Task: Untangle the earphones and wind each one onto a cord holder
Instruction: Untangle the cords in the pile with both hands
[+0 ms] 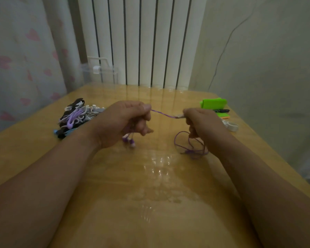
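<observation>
Glossy wood-look counter (pixel 159 194), plastic and cloth around it.
The counter is smooth and mirror-shiny; the purple cord (pixel 164 114) looks like smooth plastic; the far box (pixel 104 74) is clear hard plastic; the green piece (pixel 213 103) is matt; the curtain (pixel 25 59) is printed cloth.

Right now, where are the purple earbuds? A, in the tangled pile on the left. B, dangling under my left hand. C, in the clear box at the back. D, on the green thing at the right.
B: the purple earbuds dangle just under the left hand, which pinches the purple cord stretched across to the right hand.
</observation>
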